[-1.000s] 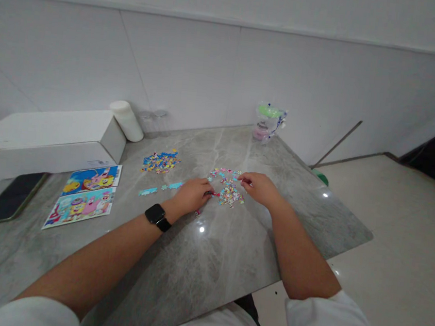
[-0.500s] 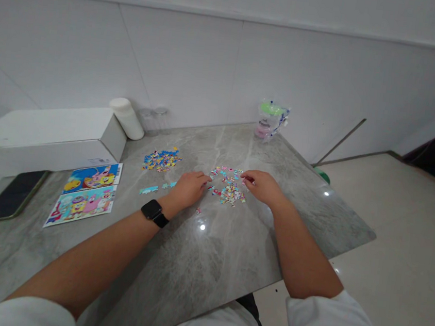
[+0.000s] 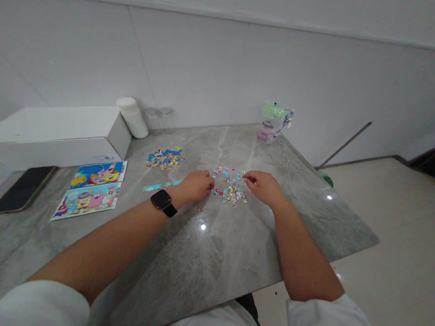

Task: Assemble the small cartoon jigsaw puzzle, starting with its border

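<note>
Small multicoloured jigsaw puzzle pieces [image 3: 233, 193] lie in a loose heap between my two hands on the grey marbled table. My left hand [image 3: 198, 185], with a black watch on its wrist, rests at the heap's left side. Its fingers are curled together, and what they hold is hidden. At the right side my right hand [image 3: 262, 185] pinches a small pinkish puzzle piece [image 3: 246, 182] between thumb and fingers. A joined light-blue strip of pieces [image 3: 152, 188] lies left of my left hand, partly covered by it. One loose reddish piece [image 3: 200, 210] sits nearer to me.
A second pile of blue and yellow pieces [image 3: 164, 158] lies farther back. Left are a cartoon picture sheet [image 3: 90, 191], a phone [image 3: 23, 189], a white box [image 3: 50, 127] and a white bottle [image 3: 132, 118]. A plastic bag with tubs [image 3: 273, 122] stands by the back edge.
My left hand's fingers have curled in at the heap's left side. My right hand stays in nearly the same place. The whole view has shifted slightly.
</note>
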{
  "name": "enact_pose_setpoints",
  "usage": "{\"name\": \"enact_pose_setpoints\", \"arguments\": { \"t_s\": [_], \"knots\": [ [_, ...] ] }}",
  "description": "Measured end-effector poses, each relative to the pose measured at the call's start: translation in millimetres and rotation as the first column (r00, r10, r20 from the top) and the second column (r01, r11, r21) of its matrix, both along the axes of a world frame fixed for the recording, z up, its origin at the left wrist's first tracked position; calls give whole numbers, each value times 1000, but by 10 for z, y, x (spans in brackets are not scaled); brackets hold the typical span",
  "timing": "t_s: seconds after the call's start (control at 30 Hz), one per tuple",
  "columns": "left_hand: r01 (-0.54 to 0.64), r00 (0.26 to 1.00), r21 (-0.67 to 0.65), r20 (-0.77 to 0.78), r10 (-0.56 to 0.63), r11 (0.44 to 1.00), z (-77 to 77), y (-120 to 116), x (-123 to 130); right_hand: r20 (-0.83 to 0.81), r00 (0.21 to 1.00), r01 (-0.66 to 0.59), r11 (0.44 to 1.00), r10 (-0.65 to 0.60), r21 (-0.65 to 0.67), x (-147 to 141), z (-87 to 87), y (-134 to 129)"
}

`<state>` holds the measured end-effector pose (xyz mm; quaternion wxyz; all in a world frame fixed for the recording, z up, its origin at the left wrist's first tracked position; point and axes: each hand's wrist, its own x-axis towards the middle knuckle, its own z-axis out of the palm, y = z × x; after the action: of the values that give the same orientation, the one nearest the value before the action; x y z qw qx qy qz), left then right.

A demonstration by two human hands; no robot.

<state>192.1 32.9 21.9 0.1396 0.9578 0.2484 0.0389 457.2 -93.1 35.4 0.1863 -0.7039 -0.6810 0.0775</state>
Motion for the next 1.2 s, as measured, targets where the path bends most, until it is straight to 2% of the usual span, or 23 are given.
{"name": "enact_pose_setpoints", "arguments": {
  "t_s": [0.1,0.2,0.33,0.43,0.53,0.63,0.77,0.87,0.93,1.03,1.1,1.2],
  "knots": [
    [30,999,17,-46,-29,999,45,-17,-81,-9,1000,-9,1000,9,0,-4,-9,0],
    [4,1000,-10,3,-4,1000,53,-53,-184,-4,1000,-11,1000,11,-2,-8,-45,12],
    [-95,980,-215,151,129,972,54,-35,-434,-5,1000,-13,1000,13,3,-16,-111,45],
    [-173,907,-399,292,303,901,66,36,-738,-24,1000,-4,1000,5,30,-38,-161,73],
    [-182,801,-586,378,465,790,73,71,-1101,-41,999,0,997,4,80,-93,-211,97],
    [-170,709,-669,427,561,724,77,21,-1464,-64,998,-15,988,25,156,-207,-247,122],
    [-211,625,-686,454,636,697,99,-87,-1847,-67,992,-88,956,111,280,-494,-211,204],
    [-212,586,-694,473,657,688,83,-107,-2025,-31,971,-217,932,236,290,-821,-96,342],
    [-197,535,-705,505,678,681,27,-86,-2096,-10,947,-305,913,320,270,-1080,1,478],
    [-182,413,-735,545,729,653,-112,-25,-2151,-2,907,-405,873,421,271,-1490,96,723],
    [-185,360,-753,546,756,631,-203,15,-2166,-15,878,-452,839,479,304,-1742,82,869],
    [-188,329,-763,545,771,619,-282,52,-2169,-47,865,-454,819,500,351,-2016,-60,979]
  ]
}}
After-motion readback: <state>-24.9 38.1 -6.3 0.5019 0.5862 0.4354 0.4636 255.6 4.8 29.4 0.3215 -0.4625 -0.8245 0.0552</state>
